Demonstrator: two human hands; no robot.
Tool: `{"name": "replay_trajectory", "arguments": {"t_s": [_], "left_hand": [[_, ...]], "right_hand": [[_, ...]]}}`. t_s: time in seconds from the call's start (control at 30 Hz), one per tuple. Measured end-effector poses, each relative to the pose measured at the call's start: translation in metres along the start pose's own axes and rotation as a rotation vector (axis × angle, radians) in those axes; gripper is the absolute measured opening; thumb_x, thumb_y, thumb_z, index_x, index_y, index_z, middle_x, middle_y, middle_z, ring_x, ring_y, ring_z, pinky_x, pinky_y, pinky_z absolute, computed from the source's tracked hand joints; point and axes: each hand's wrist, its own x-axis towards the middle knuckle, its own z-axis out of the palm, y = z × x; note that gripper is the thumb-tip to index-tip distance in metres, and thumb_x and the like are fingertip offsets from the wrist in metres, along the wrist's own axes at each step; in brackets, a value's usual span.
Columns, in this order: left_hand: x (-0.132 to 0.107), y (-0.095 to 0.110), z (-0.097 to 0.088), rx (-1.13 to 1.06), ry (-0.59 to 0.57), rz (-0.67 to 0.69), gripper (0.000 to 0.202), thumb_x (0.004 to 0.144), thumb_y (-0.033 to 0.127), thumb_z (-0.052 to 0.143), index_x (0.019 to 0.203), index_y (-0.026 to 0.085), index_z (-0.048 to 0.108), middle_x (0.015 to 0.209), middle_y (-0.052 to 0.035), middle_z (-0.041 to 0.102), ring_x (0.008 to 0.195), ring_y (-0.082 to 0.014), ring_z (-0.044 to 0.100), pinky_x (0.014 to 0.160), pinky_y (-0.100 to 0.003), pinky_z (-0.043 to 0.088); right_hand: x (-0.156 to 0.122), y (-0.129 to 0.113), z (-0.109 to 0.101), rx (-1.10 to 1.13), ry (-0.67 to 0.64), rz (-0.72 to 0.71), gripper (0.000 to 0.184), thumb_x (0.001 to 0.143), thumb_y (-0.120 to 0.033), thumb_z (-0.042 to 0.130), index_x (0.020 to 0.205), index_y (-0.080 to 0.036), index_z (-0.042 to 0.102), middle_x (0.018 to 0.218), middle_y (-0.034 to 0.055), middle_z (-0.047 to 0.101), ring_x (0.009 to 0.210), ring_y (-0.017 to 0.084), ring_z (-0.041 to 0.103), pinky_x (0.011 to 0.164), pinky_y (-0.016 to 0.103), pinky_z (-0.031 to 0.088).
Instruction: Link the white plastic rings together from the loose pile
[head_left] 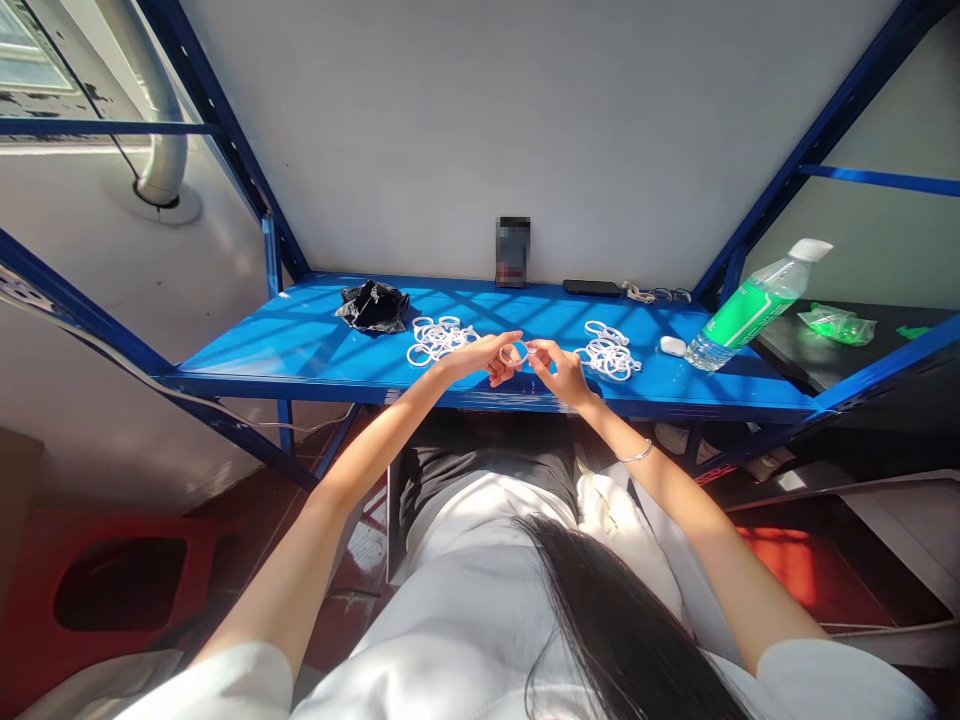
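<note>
In front of me, above the near edge of the blue table, both hands meet at one thin white ring point(504, 354). My left hand point(481, 354) pinches the ring, its index finger stretched out along the top. The fingertips of my right hand point(558, 374) are closed at the ring's right side, where a small pale part shows; its detail is too fine to tell. Beside my left hand lies a loose pile of white rings point(426, 340). Another tangled pile of white rings point(609, 358) is just right of my right hand.
On the blue table point(262, 345) are a crumpled black plastic bag point(373, 305), a black phone point(591, 288), a cable point(641, 294) and a small white case point(673, 346). A green-labelled bottle point(750, 315) stands at right. A dark upright device point(513, 252) leans on the wall. Blue frame posts flank the table.
</note>
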Motion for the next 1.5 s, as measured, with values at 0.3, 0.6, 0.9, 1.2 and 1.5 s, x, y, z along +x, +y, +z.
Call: {"name": "replay_trajectory", "arguments": {"t_s": [0.3, 0.6, 0.9, 1.2, 1.5], "left_hand": [[0.0, 0.004, 0.001, -0.234, -0.143, -0.073, 0.064, 0.09, 0.069, 0.021, 0.061, 0.019, 0.05, 0.053, -0.0033, 0.052, 0.043, -0.0127, 0.051, 0.047, -0.027, 0.048], [0.0, 0.006, 0.007, -0.062, 0.023, -0.022, 0.052, 0.092, 0.062, 0.032, 0.078, 0.018, 0.055, 0.054, -0.0005, 0.054, 0.043, -0.0117, 0.053, 0.047, -0.024, 0.046], [-0.007, 0.008, 0.0, 0.527, 0.221, 0.256, 0.052, 0.079, 0.047, 0.067, 0.12, 0.019, 0.053, 0.077, 0.0004, 0.06, 0.062, -0.0113, 0.056, 0.054, -0.019, 0.041], [-0.005, 0.004, -0.001, 0.654, 0.243, 0.298, 0.038, 0.084, 0.035, 0.062, 0.117, 0.017, 0.053, 0.076, 0.0, 0.058, 0.064, -0.0124, 0.054, 0.057, -0.021, 0.039], [-0.006, 0.004, -0.002, 0.69, 0.203, 0.313, 0.036, 0.088, 0.031, 0.057, 0.12, 0.017, 0.049, 0.083, -0.0016, 0.058, 0.072, -0.0141, 0.055, 0.064, -0.023, 0.041]], "right_hand": [[-0.002, 0.006, 0.004, -0.041, 0.001, -0.03, 0.037, 0.097, -0.051, 0.04, 0.099, -0.023, 0.063, 0.067, 0.0009, 0.07, 0.056, 0.017, 0.065, 0.058, 0.027, 0.049], [-0.001, 0.005, 0.003, -0.046, 0.02, -0.028, 0.035, 0.098, -0.049, 0.042, 0.094, -0.022, 0.064, 0.062, 0.0001, 0.068, 0.056, 0.017, 0.066, 0.056, 0.026, 0.047], [-0.001, 0.005, 0.003, -0.082, 0.071, -0.03, 0.038, 0.098, -0.05, 0.04, 0.092, -0.022, 0.064, 0.064, 0.0012, 0.069, 0.054, 0.017, 0.065, 0.054, 0.026, 0.046], [-0.001, 0.0, 0.002, -0.071, 0.096, -0.055, 0.033, 0.097, -0.046, 0.044, 0.094, -0.021, 0.064, 0.065, 0.0005, 0.069, 0.052, 0.015, 0.063, 0.055, 0.025, 0.047], [-0.001, 0.001, 0.002, -0.099, 0.038, -0.058, 0.031, 0.099, -0.045, 0.041, 0.094, -0.021, 0.061, 0.064, 0.0012, 0.068, 0.053, 0.015, 0.064, 0.055, 0.025, 0.047]]}}
